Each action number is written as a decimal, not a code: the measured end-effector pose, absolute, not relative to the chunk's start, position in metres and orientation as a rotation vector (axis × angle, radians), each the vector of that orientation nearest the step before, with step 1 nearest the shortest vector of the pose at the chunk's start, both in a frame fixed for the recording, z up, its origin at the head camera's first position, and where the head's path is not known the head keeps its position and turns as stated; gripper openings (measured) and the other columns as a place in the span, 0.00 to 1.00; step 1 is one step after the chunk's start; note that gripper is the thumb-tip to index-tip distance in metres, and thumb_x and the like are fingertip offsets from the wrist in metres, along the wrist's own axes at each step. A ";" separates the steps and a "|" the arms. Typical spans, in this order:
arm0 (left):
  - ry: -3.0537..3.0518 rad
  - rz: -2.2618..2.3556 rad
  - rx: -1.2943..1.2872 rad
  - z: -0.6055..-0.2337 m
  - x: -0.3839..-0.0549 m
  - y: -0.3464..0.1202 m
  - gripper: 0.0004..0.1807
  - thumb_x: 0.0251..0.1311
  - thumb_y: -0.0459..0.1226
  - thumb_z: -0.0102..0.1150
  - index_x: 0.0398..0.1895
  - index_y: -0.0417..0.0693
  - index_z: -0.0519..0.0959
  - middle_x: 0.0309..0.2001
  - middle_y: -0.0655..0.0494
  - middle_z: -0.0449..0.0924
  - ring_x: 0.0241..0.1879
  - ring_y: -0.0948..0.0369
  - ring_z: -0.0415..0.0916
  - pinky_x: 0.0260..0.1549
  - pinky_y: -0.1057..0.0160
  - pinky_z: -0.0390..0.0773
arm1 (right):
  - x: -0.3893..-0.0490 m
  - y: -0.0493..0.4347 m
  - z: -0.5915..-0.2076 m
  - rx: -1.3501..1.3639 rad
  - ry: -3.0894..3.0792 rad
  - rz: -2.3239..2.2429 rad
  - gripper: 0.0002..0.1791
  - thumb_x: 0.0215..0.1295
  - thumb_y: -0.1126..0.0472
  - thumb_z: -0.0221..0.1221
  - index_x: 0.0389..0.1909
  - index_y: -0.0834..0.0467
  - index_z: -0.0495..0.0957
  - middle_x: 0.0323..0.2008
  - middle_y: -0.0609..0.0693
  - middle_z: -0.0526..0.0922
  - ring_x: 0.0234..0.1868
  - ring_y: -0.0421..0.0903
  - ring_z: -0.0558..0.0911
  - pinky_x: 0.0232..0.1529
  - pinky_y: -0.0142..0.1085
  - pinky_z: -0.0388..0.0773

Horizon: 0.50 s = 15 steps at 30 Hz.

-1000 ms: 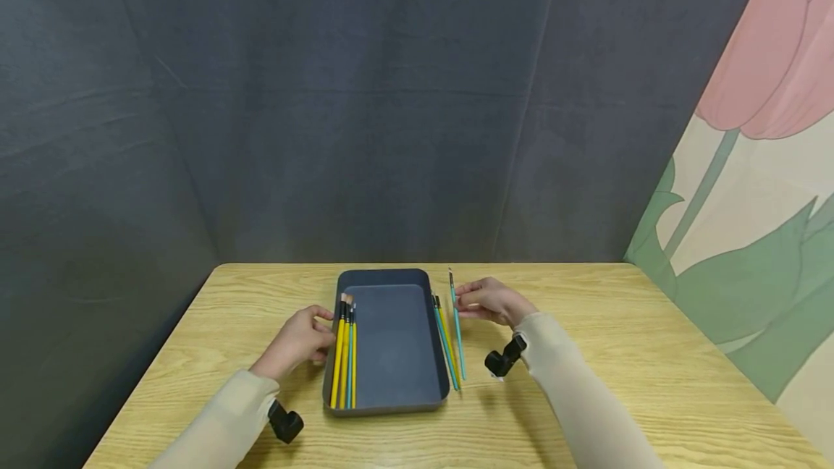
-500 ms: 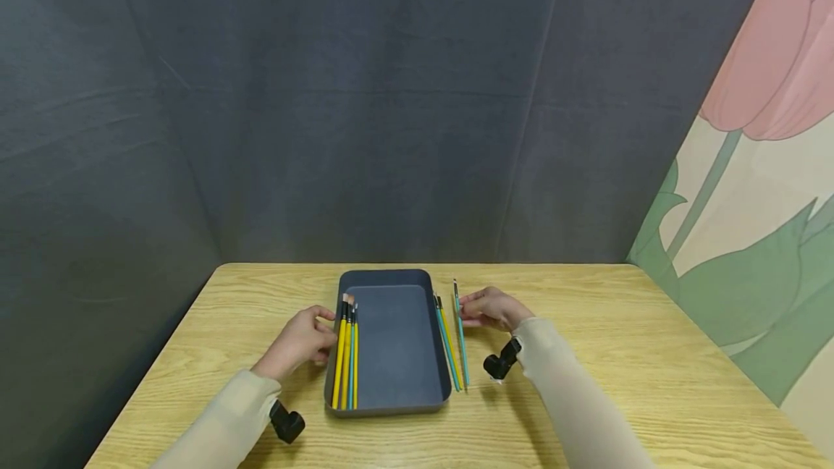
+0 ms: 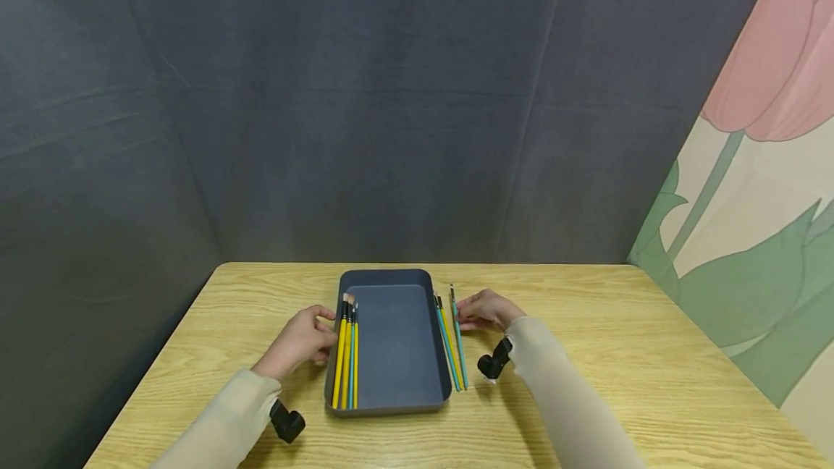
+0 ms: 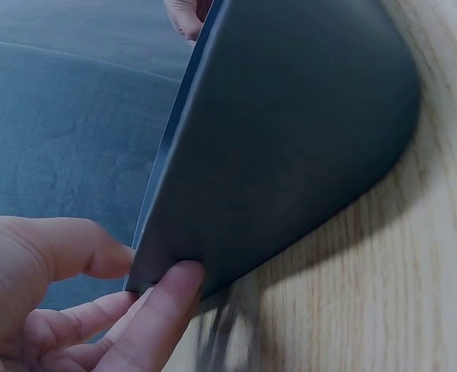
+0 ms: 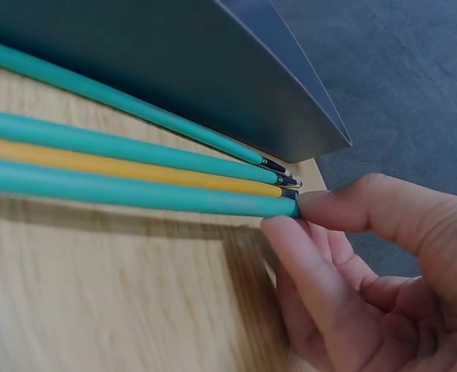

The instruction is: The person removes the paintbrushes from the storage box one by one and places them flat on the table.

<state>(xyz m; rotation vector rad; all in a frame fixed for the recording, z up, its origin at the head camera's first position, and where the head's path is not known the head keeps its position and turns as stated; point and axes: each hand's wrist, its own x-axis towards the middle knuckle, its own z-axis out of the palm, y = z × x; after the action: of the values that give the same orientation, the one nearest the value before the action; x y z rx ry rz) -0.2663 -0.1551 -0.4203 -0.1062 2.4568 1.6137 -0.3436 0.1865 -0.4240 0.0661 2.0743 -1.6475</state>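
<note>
My right hand (image 3: 489, 310) pinches a turquoise paintbrush (image 3: 460, 342) near its bristle end with thumb and index finger. In the right wrist view, that turquoise paintbrush (image 5: 135, 190) lies alongside a yellow-handled brush (image 5: 159, 172) and other turquoise ones, close by the tray's outer wall. My left hand (image 3: 300, 342) is at the left side of a dark grey rectangular tray (image 3: 397, 411). The left wrist view has its thumb at the rim and a fingertip on the outside of the tray wall (image 4: 290, 116). Yellow and turquoise brushes (image 3: 345, 360) lie inside along the tray's left wall.
The tray stands on a light wood table (image 3: 580, 382). Behind the table hangs a dark grey curtain (image 3: 391, 107). A wall with a painted tulip (image 3: 756, 64) is at the right. Each sleeve carries a small black camera (image 3: 495, 360).
My right hand has come down and toward me with the turquoise brush, and slightly left in the last half second, bringing it beside the other brushes. The left hand stays at the tray.
</note>
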 end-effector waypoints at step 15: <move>2.440 1.628 -0.091 -0.417 -0.264 -0.155 0.24 0.52 0.23 0.52 0.56 0.31 0.68 0.37 0.41 0.76 0.30 0.56 0.77 0.24 0.59 0.81 | -0.347 0.180 -0.427 0.102 2.110 -1.589 0.16 0.60 0.77 0.54 0.50 0.76 0.71 0.30 0.54 0.78 0.26 0.40 0.81 0.35 0.31 0.83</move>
<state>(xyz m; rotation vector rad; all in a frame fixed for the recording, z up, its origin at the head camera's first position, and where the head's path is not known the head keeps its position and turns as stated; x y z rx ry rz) -0.2644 -0.1555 -0.4167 -0.0914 2.4404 1.6279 -0.3470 0.1796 -0.4269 0.1018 2.1103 -1.5893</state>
